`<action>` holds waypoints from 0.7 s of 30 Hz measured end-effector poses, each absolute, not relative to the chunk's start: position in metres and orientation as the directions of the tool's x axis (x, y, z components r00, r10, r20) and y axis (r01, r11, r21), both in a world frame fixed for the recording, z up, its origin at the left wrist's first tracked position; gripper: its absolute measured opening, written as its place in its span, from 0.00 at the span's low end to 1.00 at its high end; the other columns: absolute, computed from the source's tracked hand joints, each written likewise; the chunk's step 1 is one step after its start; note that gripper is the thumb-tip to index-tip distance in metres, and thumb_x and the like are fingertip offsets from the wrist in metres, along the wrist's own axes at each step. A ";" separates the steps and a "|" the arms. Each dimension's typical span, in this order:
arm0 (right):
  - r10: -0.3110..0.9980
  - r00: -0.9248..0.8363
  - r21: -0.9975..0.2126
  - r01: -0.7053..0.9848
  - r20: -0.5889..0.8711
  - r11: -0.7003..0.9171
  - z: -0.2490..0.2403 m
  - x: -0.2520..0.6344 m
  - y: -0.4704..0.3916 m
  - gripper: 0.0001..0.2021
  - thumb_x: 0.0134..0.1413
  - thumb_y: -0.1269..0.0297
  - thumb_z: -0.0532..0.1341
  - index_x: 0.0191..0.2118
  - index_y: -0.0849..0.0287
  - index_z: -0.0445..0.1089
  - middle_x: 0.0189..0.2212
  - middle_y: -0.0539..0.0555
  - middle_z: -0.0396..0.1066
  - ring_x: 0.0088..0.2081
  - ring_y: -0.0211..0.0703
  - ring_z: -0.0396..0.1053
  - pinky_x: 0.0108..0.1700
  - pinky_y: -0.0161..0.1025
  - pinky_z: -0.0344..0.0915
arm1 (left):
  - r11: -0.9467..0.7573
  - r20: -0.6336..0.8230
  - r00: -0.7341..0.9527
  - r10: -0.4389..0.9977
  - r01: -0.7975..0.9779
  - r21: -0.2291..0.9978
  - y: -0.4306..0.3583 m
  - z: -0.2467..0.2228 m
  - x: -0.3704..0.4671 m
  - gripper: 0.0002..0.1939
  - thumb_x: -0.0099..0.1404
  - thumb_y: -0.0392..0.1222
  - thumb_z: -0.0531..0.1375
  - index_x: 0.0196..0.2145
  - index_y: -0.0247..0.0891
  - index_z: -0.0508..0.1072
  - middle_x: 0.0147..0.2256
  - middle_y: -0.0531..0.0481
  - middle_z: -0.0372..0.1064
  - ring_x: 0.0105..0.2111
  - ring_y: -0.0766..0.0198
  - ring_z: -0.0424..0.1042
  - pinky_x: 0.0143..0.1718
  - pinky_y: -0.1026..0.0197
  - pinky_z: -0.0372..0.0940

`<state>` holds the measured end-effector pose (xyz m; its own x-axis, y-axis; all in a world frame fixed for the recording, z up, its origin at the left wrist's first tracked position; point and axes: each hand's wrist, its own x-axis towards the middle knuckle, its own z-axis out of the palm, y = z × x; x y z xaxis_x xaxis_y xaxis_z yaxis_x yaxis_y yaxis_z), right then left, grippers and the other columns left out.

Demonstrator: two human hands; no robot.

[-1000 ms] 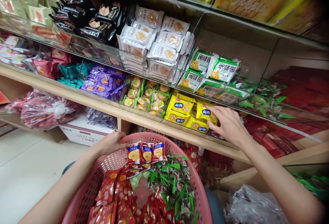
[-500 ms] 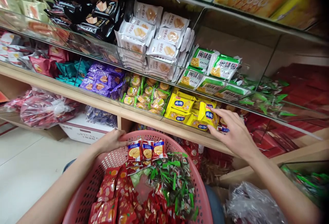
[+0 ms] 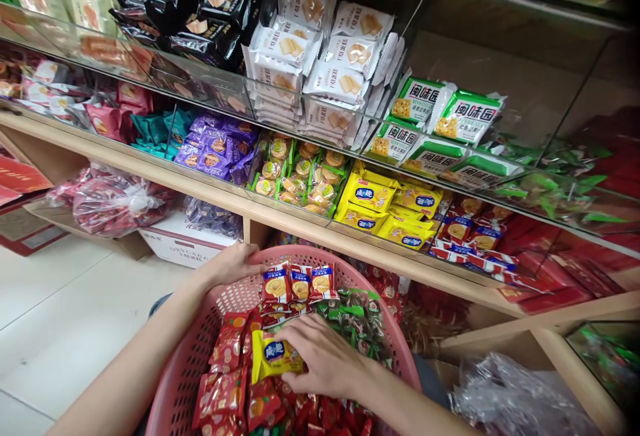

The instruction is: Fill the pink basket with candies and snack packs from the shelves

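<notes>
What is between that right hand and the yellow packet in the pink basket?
Nothing visible. The right hand rests its fingertips directly on the yellow packet, which lies on top of the red packets in the pink basket. The left hand holds the basket's rim.

The wooden shelf carries purple packets left of centre, yellow packets toward its right, against its front edge.

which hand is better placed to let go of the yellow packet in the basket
Right, probably. The right hand already rests on the yellow packet inside the pink basket, while the left hand grips the basket's far rim.
</notes>
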<state>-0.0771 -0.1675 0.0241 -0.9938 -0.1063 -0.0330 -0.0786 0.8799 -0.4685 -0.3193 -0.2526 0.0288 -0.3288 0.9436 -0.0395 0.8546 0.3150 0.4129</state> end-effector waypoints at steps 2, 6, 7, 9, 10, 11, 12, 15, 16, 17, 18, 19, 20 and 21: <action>-0.114 -0.993 -0.497 -0.080 -0.039 0.864 0.016 -0.082 -0.169 0.22 0.43 0.59 0.61 0.47 0.55 0.60 0.44 0.50 0.65 0.44 0.41 0.61 0.48 0.38 0.56 | 0.319 -0.046 -0.330 0.943 0.852 0.414 -0.253 0.029 -0.319 0.22 0.57 0.61 0.49 0.22 0.38 0.62 0.18 0.55 0.59 0.19 0.68 0.57 0.21 0.65 0.47; -0.085 -0.991 -0.475 -0.028 -0.100 0.879 0.005 -0.084 -0.166 0.21 0.43 0.60 0.60 0.46 0.55 0.60 0.42 0.51 0.65 0.43 0.43 0.61 0.46 0.39 0.57 | 0.315 -0.039 -0.330 0.943 0.851 0.421 -0.253 0.028 -0.320 0.22 0.56 0.61 0.49 0.23 0.38 0.63 0.18 0.55 0.59 0.19 0.68 0.56 0.21 0.65 0.47; -0.060 -0.991 -0.459 0.001 -0.118 0.889 0.003 -0.083 -0.164 0.21 0.43 0.61 0.60 0.46 0.56 0.60 0.42 0.51 0.65 0.43 0.44 0.60 0.46 0.40 0.57 | 0.312 -0.035 -0.328 0.944 0.851 0.423 -0.254 0.027 -0.320 0.22 0.56 0.61 0.50 0.23 0.38 0.63 0.18 0.55 0.59 0.19 0.69 0.56 0.20 0.65 0.47; -0.009 -0.990 -0.438 0.054 -0.141 0.898 0.000 -0.080 -0.160 0.21 0.43 0.61 0.60 0.46 0.55 0.59 0.42 0.52 0.65 0.43 0.45 0.60 0.46 0.40 0.57 | 0.305 -0.031 -0.323 0.946 0.851 0.427 -0.254 0.026 -0.321 0.22 0.56 0.60 0.50 0.23 0.38 0.63 0.17 0.55 0.58 0.18 0.69 0.56 0.20 0.65 0.47; 0.010 -0.989 -0.435 0.072 -0.145 0.897 0.000 -0.078 -0.159 0.21 0.43 0.61 0.60 0.46 0.55 0.59 0.42 0.51 0.65 0.43 0.45 0.60 0.46 0.40 0.57 | 0.303 -0.029 -0.322 0.946 0.851 0.429 -0.254 0.026 -0.321 0.21 0.56 0.60 0.50 0.23 0.38 0.63 0.17 0.55 0.58 0.18 0.69 0.56 0.20 0.65 0.47; 0.020 -0.989 -0.438 0.083 -0.145 0.895 0.001 -0.076 -0.159 0.21 0.43 0.61 0.60 0.47 0.55 0.59 0.42 0.51 0.64 0.44 0.45 0.60 0.46 0.40 0.57 | 0.301 -0.027 -0.321 0.947 0.851 0.430 -0.254 0.026 -0.321 0.20 0.56 0.59 0.51 0.23 0.37 0.63 0.18 0.55 0.59 0.18 0.69 0.56 0.20 0.65 0.47; 0.026 -0.990 -0.444 0.086 -0.141 0.892 0.002 -0.075 -0.160 0.22 0.43 0.61 0.60 0.47 0.54 0.59 0.43 0.51 0.64 0.44 0.44 0.60 0.47 0.40 0.57 | 0.300 -0.026 -0.321 0.947 0.851 0.432 -0.254 0.025 -0.322 0.20 0.56 0.59 0.51 0.23 0.37 0.63 0.18 0.55 0.59 0.18 0.69 0.56 0.20 0.65 0.47; 0.061 -0.992 -0.458 0.106 -0.112 0.883 0.006 -0.070 -0.168 0.23 0.44 0.60 0.60 0.49 0.53 0.58 0.44 0.51 0.64 0.45 0.45 0.61 0.48 0.42 0.57 | 0.300 -0.029 -0.321 0.947 0.849 0.435 -0.253 0.025 -0.322 0.20 0.56 0.58 0.51 0.23 0.37 0.63 0.18 0.55 0.59 0.19 0.69 0.57 0.20 0.65 0.47; 0.099 -0.990 -0.459 0.136 -0.103 0.878 0.007 -0.068 -0.172 0.23 0.44 0.60 0.59 0.50 0.52 0.57 0.44 0.51 0.65 0.45 0.45 0.61 0.48 0.43 0.57 | 0.299 -0.028 -0.319 0.947 0.849 0.435 -0.253 0.025 -0.323 0.20 0.56 0.58 0.51 0.23 0.37 0.63 0.18 0.55 0.59 0.19 0.69 0.57 0.20 0.65 0.47; 0.154 -0.983 -0.459 0.182 -0.097 0.870 0.008 -0.067 -0.177 0.24 0.45 0.60 0.59 0.50 0.52 0.57 0.44 0.52 0.65 0.45 0.46 0.62 0.48 0.43 0.58 | 0.297 -0.027 -0.318 0.948 0.850 0.435 -0.253 0.024 -0.323 0.20 0.57 0.58 0.51 0.23 0.37 0.63 0.18 0.55 0.59 0.19 0.69 0.57 0.20 0.65 0.47; 0.217 -0.971 -0.457 0.239 -0.100 0.857 0.007 -0.065 -0.182 0.24 0.45 0.61 0.58 0.50 0.52 0.56 0.43 0.53 0.65 0.44 0.46 0.62 0.47 0.43 0.59 | 0.296 -0.027 -0.316 0.948 0.852 0.432 -0.254 0.024 -0.323 0.20 0.57 0.59 0.50 0.23 0.37 0.63 0.18 0.55 0.59 0.18 0.69 0.57 0.20 0.65 0.47; 0.279 -0.954 -0.455 0.299 -0.113 0.839 0.006 -0.064 -0.186 0.23 0.45 0.62 0.58 0.50 0.53 0.56 0.42 0.53 0.66 0.44 0.46 0.63 0.46 0.43 0.60 | 0.296 -0.026 -0.316 0.948 0.854 0.428 -0.254 0.024 -0.323 0.21 0.57 0.59 0.50 0.23 0.37 0.63 0.18 0.55 0.59 0.18 0.69 0.56 0.20 0.65 0.46; 0.333 -0.933 -0.448 0.357 -0.136 0.819 0.005 -0.063 -0.190 0.23 0.45 0.63 0.57 0.49 0.55 0.57 0.41 0.54 0.66 0.43 0.47 0.64 0.45 0.43 0.61 | 0.298 -0.026 -0.317 0.948 0.856 0.423 -0.254 0.024 -0.323 0.21 0.56 0.60 0.50 0.23 0.38 0.63 0.18 0.55 0.58 0.18 0.69 0.56 0.20 0.65 0.46; 0.376 -0.912 -0.435 0.409 -0.166 0.802 0.002 -0.063 -0.194 0.22 0.44 0.65 0.57 0.48 0.56 0.58 0.40 0.55 0.67 0.41 0.47 0.65 0.43 0.43 0.62 | 0.299 -0.028 -0.317 0.948 0.857 0.420 -0.254 0.024 -0.323 0.22 0.56 0.61 0.50 0.23 0.38 0.63 0.17 0.55 0.58 0.18 0.69 0.56 0.20 0.65 0.46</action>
<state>-0.0632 -0.1935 0.0024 -0.9118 0.3757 -0.1656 0.4094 0.8020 -0.4350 -0.3231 -0.2539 0.0245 -0.3173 0.9479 -0.0276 0.8568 0.2990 0.4200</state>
